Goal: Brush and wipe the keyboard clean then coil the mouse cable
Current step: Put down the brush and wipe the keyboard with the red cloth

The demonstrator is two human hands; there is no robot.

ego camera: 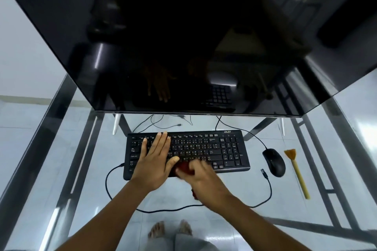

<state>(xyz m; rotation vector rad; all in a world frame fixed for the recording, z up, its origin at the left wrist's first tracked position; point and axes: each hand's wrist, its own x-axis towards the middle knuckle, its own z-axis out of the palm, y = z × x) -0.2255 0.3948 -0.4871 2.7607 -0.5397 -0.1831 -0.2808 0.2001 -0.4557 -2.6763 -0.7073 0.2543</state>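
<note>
From the head view, my left hand (155,161) lies flat on the left half of the keyboard (224,149), fingers straight and spread. My right hand (201,177) is curled round a red cloth (183,167) on the bottom key rows. I judge this to be the wiping step: press down with the left so the board cannot slide, and wipe lightly along the rows toward the number pad. The keyboard's long axis runs left to right across the desk, with its top row toward the monitor. The mouse (274,162) sits just to its right, nose toward the monitor, and the brush (296,171) lies beyond it.
</note>
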